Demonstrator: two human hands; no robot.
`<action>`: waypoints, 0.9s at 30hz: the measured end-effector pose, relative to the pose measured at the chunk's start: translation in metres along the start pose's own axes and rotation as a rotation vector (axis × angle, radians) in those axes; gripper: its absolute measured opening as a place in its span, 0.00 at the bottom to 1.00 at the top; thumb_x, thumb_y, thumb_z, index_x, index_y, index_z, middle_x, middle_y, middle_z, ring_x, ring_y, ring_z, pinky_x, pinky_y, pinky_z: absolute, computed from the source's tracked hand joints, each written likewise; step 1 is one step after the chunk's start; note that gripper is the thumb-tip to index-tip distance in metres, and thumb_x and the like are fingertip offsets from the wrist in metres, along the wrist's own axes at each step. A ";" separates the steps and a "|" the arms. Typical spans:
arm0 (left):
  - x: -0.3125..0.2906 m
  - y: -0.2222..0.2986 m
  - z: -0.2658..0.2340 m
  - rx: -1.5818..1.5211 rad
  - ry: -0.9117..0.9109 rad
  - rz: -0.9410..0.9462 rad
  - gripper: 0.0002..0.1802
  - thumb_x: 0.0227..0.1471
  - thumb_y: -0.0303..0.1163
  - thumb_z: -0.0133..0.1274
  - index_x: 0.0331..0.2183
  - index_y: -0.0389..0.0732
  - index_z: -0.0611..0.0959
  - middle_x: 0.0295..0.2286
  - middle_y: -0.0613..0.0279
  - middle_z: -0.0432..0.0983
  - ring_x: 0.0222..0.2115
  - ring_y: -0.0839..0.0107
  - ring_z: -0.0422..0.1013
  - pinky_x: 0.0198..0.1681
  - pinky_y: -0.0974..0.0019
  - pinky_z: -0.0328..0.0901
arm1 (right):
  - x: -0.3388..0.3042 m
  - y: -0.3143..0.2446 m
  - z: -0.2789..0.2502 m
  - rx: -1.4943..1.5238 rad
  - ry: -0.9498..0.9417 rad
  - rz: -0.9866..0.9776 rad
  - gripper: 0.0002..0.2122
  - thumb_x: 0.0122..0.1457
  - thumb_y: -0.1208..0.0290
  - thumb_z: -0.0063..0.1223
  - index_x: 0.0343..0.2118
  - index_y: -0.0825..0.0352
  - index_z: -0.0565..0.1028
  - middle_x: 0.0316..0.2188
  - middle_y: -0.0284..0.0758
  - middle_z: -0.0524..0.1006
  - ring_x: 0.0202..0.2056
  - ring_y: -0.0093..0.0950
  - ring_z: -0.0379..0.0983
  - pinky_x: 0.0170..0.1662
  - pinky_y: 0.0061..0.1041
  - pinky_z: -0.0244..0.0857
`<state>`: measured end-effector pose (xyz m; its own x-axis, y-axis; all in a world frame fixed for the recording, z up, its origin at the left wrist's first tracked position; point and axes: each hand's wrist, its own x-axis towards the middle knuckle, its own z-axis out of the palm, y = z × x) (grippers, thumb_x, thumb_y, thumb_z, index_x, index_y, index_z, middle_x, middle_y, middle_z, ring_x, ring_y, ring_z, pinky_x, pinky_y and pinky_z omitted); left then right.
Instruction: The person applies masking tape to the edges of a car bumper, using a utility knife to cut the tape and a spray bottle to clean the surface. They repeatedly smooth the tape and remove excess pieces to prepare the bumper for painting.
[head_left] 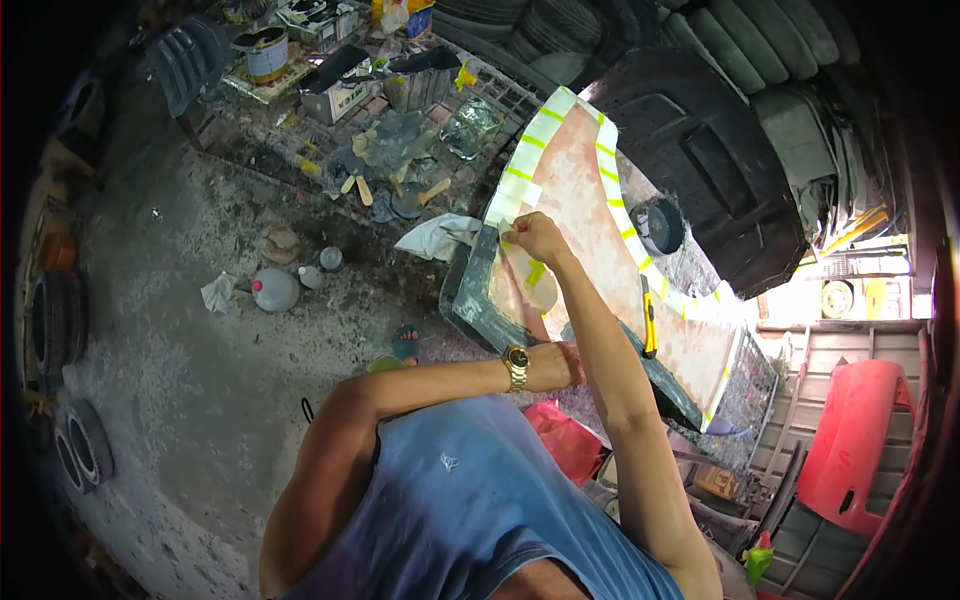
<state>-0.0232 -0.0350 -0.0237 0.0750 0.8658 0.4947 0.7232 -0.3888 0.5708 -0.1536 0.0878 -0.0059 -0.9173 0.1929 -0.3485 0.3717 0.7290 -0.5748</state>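
A large curved panel (575, 205) with a patchy pinkish-tan face lies in front of me. White strips held with short yellow-green tape pieces (607, 172) line its edges. My right hand (538, 238) is closed in a pinch at the panel's left edge, beside a dark grey painted part (478, 285); what its fingertips hold is too small to make out. My left hand (552, 367), with a gold watch (517, 368) on the wrist, is at the near edge, its fingers hidden by my right forearm. A yellow utility knife (650, 325) rests on the panel.
Left of the panel lies a crumpled white cloth (438, 238). Scrapers (362, 190), boxes (335, 88) and a paint bucket (266, 58) are on the far-left work area. A jug (275, 290) stands on the floor. A black panel (700, 150) leans beyond; a red bumper (850, 445) stands right.
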 end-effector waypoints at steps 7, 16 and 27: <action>0.001 0.001 0.001 -0.031 0.101 0.007 0.05 0.45 0.27 0.51 0.24 0.36 0.79 0.26 0.51 0.77 0.31 0.52 0.75 0.35 0.52 0.70 | 0.003 0.005 0.000 0.016 -0.018 -0.005 0.18 0.51 0.69 0.65 0.13 0.65 0.65 0.13 0.28 0.64 0.18 0.19 0.57 0.24 0.29 0.55; 0.002 0.000 -0.002 0.010 0.053 0.041 0.05 0.44 0.27 0.52 0.25 0.37 0.80 0.28 0.52 0.78 0.33 0.55 0.76 0.37 0.53 0.71 | 0.011 0.019 0.004 0.103 -0.059 0.012 0.19 0.51 0.70 0.66 0.13 0.64 0.65 0.13 0.24 0.64 0.18 0.17 0.57 0.23 0.27 0.53; 0.013 0.016 -0.087 0.006 0.308 -0.020 0.04 0.51 0.28 0.52 0.31 0.39 0.77 0.29 0.58 0.69 0.27 0.60 0.72 0.31 0.56 0.70 | -0.054 0.020 -0.093 0.401 -0.038 -0.037 0.14 0.63 0.59 0.53 0.43 0.63 0.79 0.37 0.29 0.80 0.37 0.20 0.75 0.39 0.23 0.70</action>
<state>-0.0700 -0.0573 0.0488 -0.1505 0.7369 0.6590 0.7265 -0.3697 0.5792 -0.1099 0.1536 0.0704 -0.9279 0.1414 -0.3451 0.3719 0.4196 -0.8280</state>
